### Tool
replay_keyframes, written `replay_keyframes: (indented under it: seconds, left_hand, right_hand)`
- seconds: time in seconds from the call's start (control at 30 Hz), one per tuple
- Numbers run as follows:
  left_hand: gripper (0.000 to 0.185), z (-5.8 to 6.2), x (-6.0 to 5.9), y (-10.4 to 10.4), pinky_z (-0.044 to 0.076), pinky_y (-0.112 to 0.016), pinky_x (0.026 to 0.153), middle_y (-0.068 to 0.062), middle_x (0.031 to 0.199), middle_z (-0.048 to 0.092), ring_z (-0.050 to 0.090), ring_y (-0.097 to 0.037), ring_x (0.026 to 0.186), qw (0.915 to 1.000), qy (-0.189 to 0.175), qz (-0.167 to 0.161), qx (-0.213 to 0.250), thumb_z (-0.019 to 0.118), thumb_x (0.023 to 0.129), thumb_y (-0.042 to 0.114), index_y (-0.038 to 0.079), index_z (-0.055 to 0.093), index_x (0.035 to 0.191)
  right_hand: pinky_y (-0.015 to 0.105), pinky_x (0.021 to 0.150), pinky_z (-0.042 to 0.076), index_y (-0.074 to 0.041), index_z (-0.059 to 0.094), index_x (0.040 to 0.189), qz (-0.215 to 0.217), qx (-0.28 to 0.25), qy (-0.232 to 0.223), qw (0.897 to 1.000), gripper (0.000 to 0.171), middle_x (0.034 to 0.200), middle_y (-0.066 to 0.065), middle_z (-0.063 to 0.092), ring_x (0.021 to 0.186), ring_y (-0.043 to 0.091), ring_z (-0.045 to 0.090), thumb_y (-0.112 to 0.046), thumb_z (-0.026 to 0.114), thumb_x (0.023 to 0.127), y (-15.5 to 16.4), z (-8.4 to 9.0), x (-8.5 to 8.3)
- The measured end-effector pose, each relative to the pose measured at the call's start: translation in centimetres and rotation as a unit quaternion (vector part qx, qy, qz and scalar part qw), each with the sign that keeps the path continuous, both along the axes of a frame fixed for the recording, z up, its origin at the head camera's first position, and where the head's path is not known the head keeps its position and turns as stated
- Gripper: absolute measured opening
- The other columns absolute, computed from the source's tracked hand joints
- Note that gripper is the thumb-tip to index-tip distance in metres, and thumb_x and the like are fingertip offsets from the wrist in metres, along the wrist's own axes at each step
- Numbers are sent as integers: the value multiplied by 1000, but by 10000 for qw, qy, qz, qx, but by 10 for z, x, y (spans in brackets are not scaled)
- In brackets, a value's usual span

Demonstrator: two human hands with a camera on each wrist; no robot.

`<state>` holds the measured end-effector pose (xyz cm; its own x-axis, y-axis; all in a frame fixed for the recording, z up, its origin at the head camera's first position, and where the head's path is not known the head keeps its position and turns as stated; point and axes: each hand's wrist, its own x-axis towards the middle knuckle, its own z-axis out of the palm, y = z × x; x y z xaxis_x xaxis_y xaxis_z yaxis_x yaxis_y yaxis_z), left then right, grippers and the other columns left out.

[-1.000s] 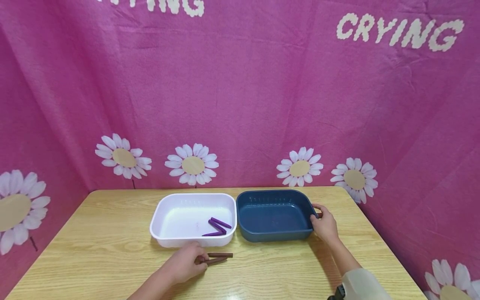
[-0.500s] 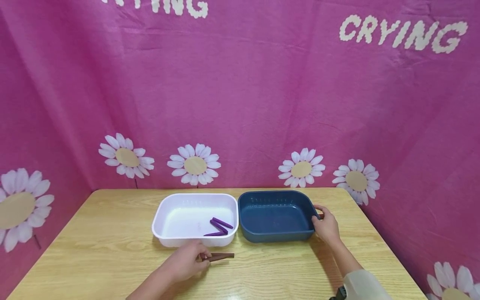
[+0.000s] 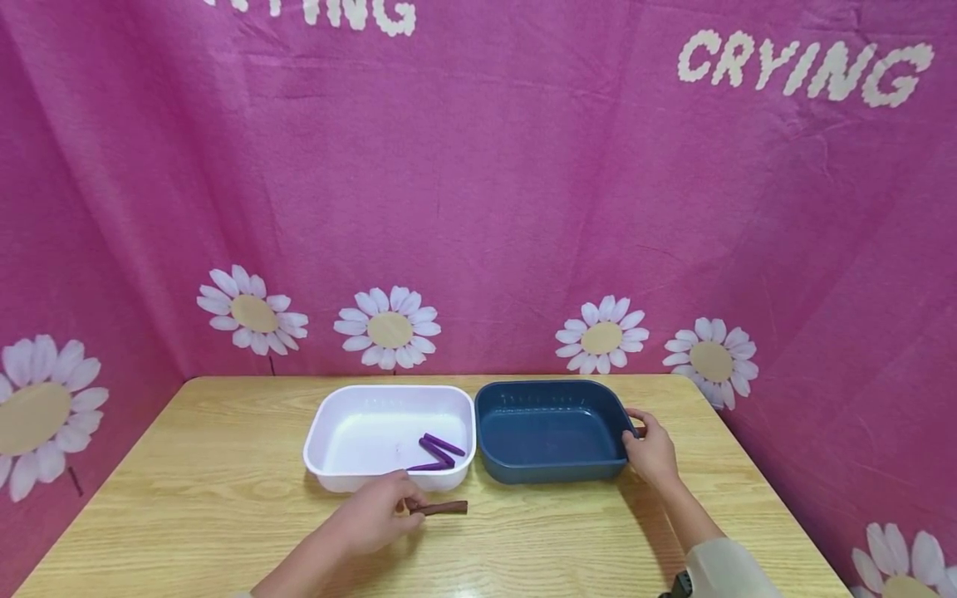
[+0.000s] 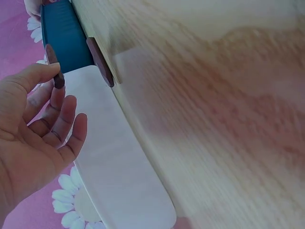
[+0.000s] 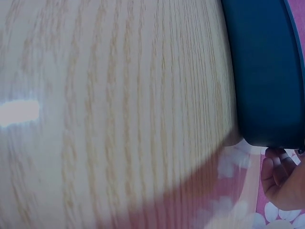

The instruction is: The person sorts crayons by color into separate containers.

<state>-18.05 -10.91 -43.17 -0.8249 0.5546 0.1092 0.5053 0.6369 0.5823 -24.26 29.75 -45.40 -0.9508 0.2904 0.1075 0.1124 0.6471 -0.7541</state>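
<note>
Pink daisy cloth is hanging behind the wooden table [image 3: 187, 507]. Left hand [image 3: 370, 519] is pinching one brown stick [image 4: 55, 71] at its fingertips; another brown stick [image 3: 443, 507] is lying beside it, before the white bin [image 3: 323, 428]. Right hand [image 3: 649, 451] is gripping the blue bin [image 3: 549, 432] by its rim.

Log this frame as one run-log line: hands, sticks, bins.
left hand: pinches brown stick | second brown stick: on table | right hand: grips blue bin | white bin: purple sticks
</note>
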Motion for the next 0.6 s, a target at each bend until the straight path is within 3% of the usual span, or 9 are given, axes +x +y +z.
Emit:
replay_keyframes:
  seconds: [0.6]
  left_hand:
    - [4,8,-4,10,40,-20,63,7,75,53,48,-4,69,9999,118,-34,105,69,79,13,13,70,83]
  right_hand:
    - [24,62,43,0,47,131,-65,-63,-27,10000,43,102,25,58,89,32,56,-8,49,89,-1,-1,0]
